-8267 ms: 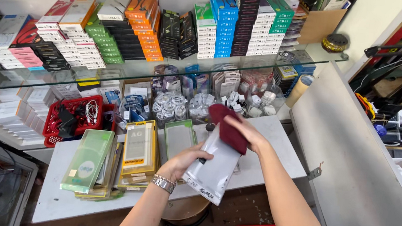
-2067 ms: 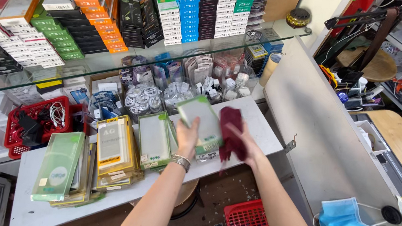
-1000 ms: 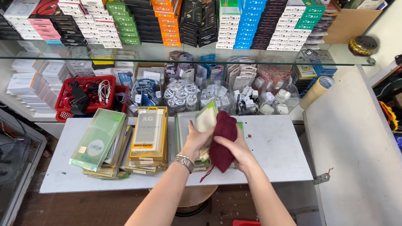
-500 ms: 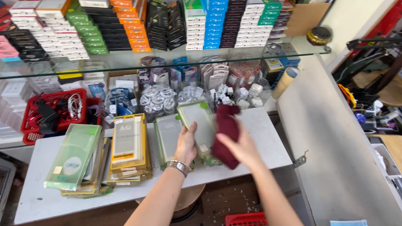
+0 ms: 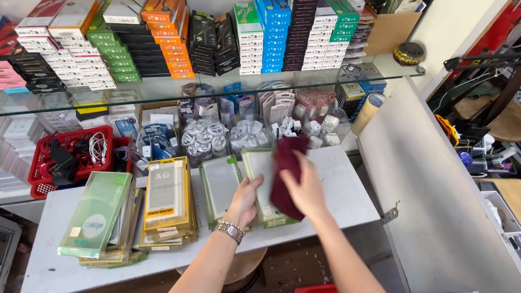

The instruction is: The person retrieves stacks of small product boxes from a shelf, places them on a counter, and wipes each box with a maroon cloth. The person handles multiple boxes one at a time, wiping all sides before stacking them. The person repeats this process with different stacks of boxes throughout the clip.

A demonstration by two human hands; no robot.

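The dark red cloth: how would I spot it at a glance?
Start at the white table under the glass shelf. Near its right end, the right hand presses the dark red cloth onto a flat pack. It is the only soft, unboxed item there.

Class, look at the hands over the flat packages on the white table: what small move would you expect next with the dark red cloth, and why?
Probably a wipe down the pale package. The right hand presses the dark red cloth flat on it, while the left hand steadies its lower edge; part of its face beside the cloth is uncovered.
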